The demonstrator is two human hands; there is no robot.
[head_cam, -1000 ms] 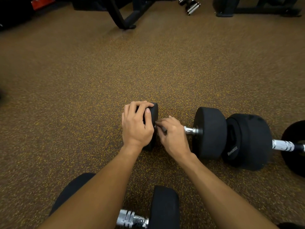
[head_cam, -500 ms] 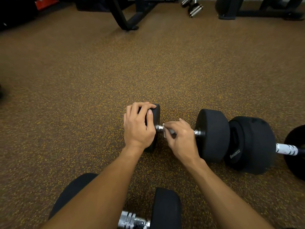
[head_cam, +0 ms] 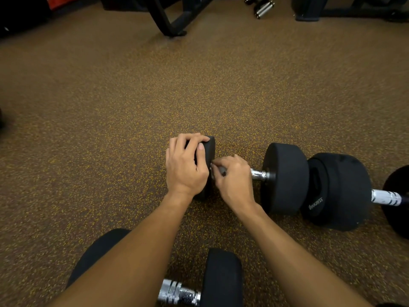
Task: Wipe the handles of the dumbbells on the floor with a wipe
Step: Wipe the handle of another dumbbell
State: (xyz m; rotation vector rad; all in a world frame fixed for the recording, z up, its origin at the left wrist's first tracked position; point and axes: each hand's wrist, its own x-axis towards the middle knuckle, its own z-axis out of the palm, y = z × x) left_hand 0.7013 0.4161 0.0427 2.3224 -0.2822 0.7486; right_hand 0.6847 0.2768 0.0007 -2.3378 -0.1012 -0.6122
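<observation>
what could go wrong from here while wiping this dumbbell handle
The round-headed dumbbell might roll if the left hand lets go of its left head. The right hand sits tight against that head, so the bare handle stretch by the right head could get missed.

Speckled brown floor (head_cam: 110, 103) lies all around the hands. Far ahead of them stands a black metal frame (head_cam: 162, 18), with chrome bars (head_cam: 263, 7) to its right.

Black chrome-handled dumbbells (head_cam: 285, 178) on floor (head_cam: 132, 107)
</observation>
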